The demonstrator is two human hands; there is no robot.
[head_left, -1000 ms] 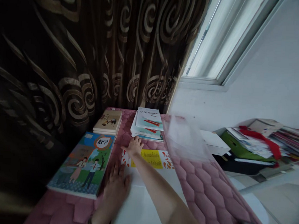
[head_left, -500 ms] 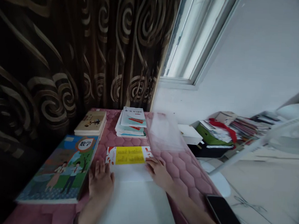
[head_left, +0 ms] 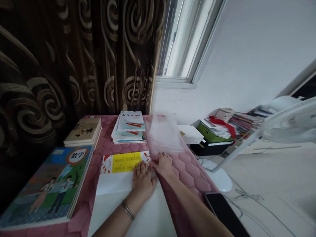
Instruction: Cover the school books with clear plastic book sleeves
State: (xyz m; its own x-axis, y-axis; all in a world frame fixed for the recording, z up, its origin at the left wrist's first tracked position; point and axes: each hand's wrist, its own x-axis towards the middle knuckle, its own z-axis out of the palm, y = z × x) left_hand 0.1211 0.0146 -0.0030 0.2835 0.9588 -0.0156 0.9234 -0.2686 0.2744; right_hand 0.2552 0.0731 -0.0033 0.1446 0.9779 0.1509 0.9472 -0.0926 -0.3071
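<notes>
Your white paper [head_left: 148,224] lies at six o'clock, its long way pointing to twelve, your left hand [head_left: 143,184] flat on it, fingers a bit apart, and your right hand [head_left: 164,165] bent at its one o'clock corner, pinching or not I can't tell.

White paper item [head_left: 149,215]: flat, lower centre of frame; yellow panel [head_left: 122,163], red drop shapes [head_left: 104,158] at far end.

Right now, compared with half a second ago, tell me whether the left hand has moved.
Yes, rightward: the left hand has gone from beside the colourful textbook to near the right edge of the yellow-panelled sheet.
</notes>
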